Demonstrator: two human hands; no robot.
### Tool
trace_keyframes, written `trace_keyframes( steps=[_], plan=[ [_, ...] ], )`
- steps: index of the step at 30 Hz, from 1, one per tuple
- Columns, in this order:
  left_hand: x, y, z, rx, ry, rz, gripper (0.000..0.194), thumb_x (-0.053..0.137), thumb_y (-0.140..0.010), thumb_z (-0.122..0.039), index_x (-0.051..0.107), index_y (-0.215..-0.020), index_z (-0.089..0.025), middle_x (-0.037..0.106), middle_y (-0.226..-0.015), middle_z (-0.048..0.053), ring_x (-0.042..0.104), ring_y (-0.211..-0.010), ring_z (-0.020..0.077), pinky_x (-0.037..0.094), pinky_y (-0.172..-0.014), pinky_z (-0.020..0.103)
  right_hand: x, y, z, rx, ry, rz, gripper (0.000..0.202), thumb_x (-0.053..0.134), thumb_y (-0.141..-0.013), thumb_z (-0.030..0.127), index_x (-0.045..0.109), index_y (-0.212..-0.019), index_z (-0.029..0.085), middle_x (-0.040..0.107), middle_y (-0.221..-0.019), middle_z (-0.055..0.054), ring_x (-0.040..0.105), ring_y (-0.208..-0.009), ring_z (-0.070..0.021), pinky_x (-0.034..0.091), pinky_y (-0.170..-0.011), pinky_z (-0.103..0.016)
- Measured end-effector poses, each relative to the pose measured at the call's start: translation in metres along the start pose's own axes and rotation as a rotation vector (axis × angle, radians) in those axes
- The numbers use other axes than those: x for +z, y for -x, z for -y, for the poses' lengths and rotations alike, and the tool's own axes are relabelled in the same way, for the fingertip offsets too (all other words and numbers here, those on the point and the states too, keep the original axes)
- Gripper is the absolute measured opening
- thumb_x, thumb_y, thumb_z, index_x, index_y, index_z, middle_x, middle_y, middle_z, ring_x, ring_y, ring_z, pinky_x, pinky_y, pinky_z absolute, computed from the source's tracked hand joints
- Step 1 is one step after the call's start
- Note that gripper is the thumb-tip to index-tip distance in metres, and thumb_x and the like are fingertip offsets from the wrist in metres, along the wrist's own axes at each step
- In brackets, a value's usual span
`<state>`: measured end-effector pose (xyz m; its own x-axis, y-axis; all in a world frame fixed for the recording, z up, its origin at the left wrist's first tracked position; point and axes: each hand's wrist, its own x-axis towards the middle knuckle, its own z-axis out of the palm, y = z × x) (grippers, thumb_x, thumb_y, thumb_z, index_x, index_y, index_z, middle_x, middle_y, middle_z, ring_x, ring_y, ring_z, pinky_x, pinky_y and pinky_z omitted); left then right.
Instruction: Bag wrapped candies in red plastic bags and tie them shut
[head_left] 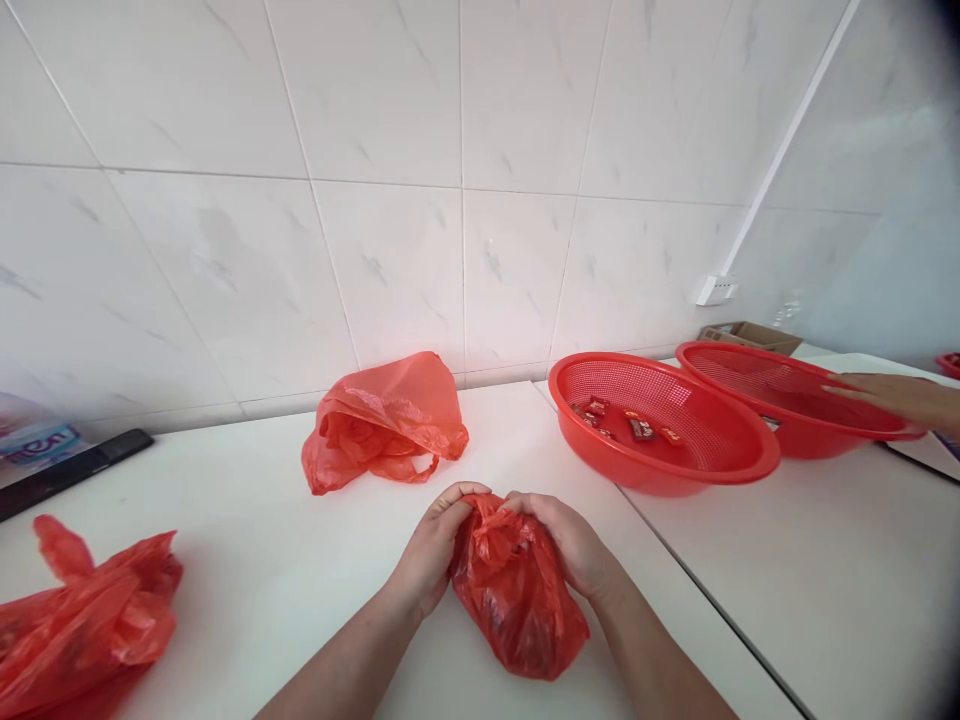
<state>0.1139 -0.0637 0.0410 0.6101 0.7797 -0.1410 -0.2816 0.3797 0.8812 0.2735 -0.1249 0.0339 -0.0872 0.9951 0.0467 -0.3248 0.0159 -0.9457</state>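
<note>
In the middle of the near table lies a filled red plastic bag (525,610), gathered and knotted at its top; its contents show only as dark shapes through the film. My left hand (433,550) grips the bag's upper left side, fingers closed on the plastic. On the opposite side my right hand (566,540) pinches the plastic beside the knot. Just beyond my hands sits a loose, crumpled red plastic bag (390,415). A red colander basket (675,470) at the right holds several small wrapped sweets (641,427).
Another red bag (97,620) lies at the near left. A black flat object (82,470) and a clear labelled package (37,445) are behind it. Another person's hand (892,395) reaches over a second red basket (795,435). A cardboard box (750,337) stands by the tiled wall.
</note>
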Motion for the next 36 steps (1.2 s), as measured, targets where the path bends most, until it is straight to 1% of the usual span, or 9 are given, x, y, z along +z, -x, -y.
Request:
trace_keyframes(
  steps=[2,5,7,10,16,20,24,31,36],
  plan=[
    [0.001,0.0,-0.001,-0.001,-0.006,0.003,0.013,0.056,-0.081,-0.025,0.058,-0.091,-0.018,0.063,-0.074,0.0,0.055,-0.062,0.0104,0.043,-0.059,0.02,0.0,-0.001,-0.001,-0.02,0.087,-0.015,0.025,0.053,-0.083,0.036,0.065,-0.074,0.016,0.056,-0.08,-0.001,0.05,-0.073,-0.0133,0.04,-0.072,-0.028],
    [0.001,0.001,-0.001,-0.003,-0.029,-0.019,0.014,0.056,-0.08,-0.026,0.058,-0.092,-0.019,0.065,-0.076,0.001,0.057,-0.062,0.0111,0.043,-0.058,0.021,0.001,-0.002,-0.001,0.006,0.194,-0.011,0.01,0.063,-0.076,0.025,0.064,-0.082,0.017,0.058,-0.084,0.0,0.053,-0.075,-0.0137,0.042,-0.073,-0.028],
    [0.002,0.002,-0.001,0.002,-0.049,-0.042,0.014,0.057,-0.08,-0.027,0.057,-0.091,-0.019,0.063,-0.074,0.001,0.056,-0.06,0.0107,0.042,-0.056,0.02,0.003,-0.001,0.001,0.013,0.206,-0.046,0.022,0.063,-0.074,0.021,0.058,-0.095,0.022,0.058,-0.087,0.001,0.055,-0.075,-0.0137,0.044,-0.071,-0.028],
    [0.003,0.003,0.0,0.03,-0.083,-0.058,0.013,0.058,-0.079,-0.027,0.058,-0.09,-0.019,0.061,-0.071,-0.001,0.054,-0.058,0.0092,0.041,-0.056,0.019,0.009,0.0,0.004,0.028,0.319,-0.158,0.037,0.062,-0.071,0.018,0.05,-0.105,0.027,0.056,-0.086,0.004,0.056,-0.072,-0.0134,0.045,-0.065,-0.026],
    [0.01,0.007,0.002,0.077,-0.224,-0.032,0.014,0.058,-0.081,-0.03,0.059,-0.09,-0.019,0.064,-0.078,0.001,0.056,-0.063,0.0112,0.043,-0.059,0.021,0.013,-0.005,-0.005,0.03,0.697,-0.352,0.015,0.051,-0.075,0.021,0.058,-0.088,0.023,0.062,-0.072,0.002,0.056,-0.064,-0.0148,0.041,-0.058,-0.025],
    [0.015,0.009,0.001,0.116,-0.288,0.026,0.015,0.059,-0.081,-0.03,0.059,-0.091,-0.019,0.063,-0.081,0.001,0.056,-0.068,0.0116,0.044,-0.063,0.022,0.012,-0.009,-0.015,-0.025,0.881,-0.516,0.03,0.045,-0.076,0.017,0.062,-0.099,0.026,0.066,-0.073,0.0,0.058,-0.066,-0.0168,0.041,-0.064,-0.029],
    [0.014,0.009,0.003,0.171,-0.319,0.047,0.01,0.059,-0.082,-0.027,0.054,-0.088,-0.02,0.059,-0.078,-0.002,0.053,-0.066,0.0097,0.042,-0.06,0.02,0.015,-0.009,-0.014,-0.084,0.65,-0.458,0.037,0.042,-0.074,0.014,0.066,-0.099,0.028,0.068,-0.084,0.0,0.06,-0.076,-0.017,0.043,-0.069,-0.028],
    [0.004,0.006,0.013,0.259,-0.446,0.017,0.007,0.05,-0.081,-0.016,0.047,-0.085,-0.022,0.053,-0.074,-0.004,0.049,-0.065,0.0101,0.039,-0.058,0.02,0.011,-0.007,-0.003,0.025,0.183,-0.24,0.024,0.052,-0.068,0.015,0.068,-0.085,0.019,0.061,-0.07,0.001,0.053,-0.063,-0.0134,0.041,-0.058,-0.024],
    [0.004,0.007,0.012,0.359,-0.607,-0.079,0.006,0.049,-0.081,-0.016,0.049,-0.083,-0.022,0.055,-0.077,-0.002,0.051,-0.07,0.0131,0.041,-0.062,0.022,0.001,-0.003,0.002,0.016,-0.182,-0.163,0.02,0.06,-0.074,0.028,0.065,-0.09,0.018,0.064,-0.08,-0.002,0.058,-0.071,-0.0159,0.046,-0.071,-0.03]
  ],
)
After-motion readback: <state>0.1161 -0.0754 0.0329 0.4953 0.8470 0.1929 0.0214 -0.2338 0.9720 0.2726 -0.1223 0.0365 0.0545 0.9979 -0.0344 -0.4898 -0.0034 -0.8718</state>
